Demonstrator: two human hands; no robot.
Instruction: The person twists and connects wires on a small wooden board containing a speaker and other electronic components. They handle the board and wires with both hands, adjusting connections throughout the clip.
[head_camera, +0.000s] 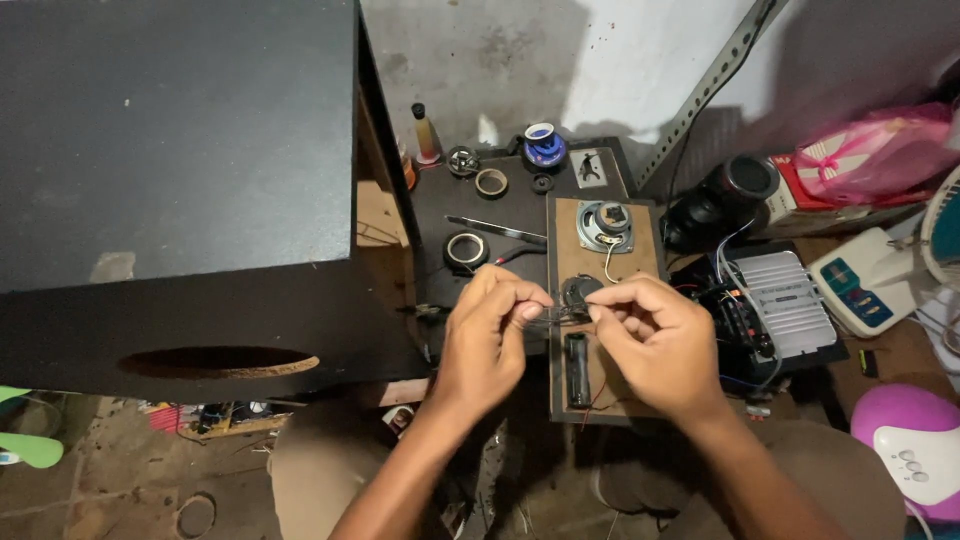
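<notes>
Left hand (487, 335) and right hand (655, 340) each have their grip clamped on thin dark wires (556, 318), above the brown wooden board (620, 385) holding a black battery holder (577, 369).

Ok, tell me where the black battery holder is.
Head view: the black battery holder lies on the brown board, just below and between the left hand and right hand.

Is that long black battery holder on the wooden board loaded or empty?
It looks empty. The battery holder lies flat on the wooden board, and its slot shows only a dark hollow, though the light is dim. Both hands work above it.
</notes>
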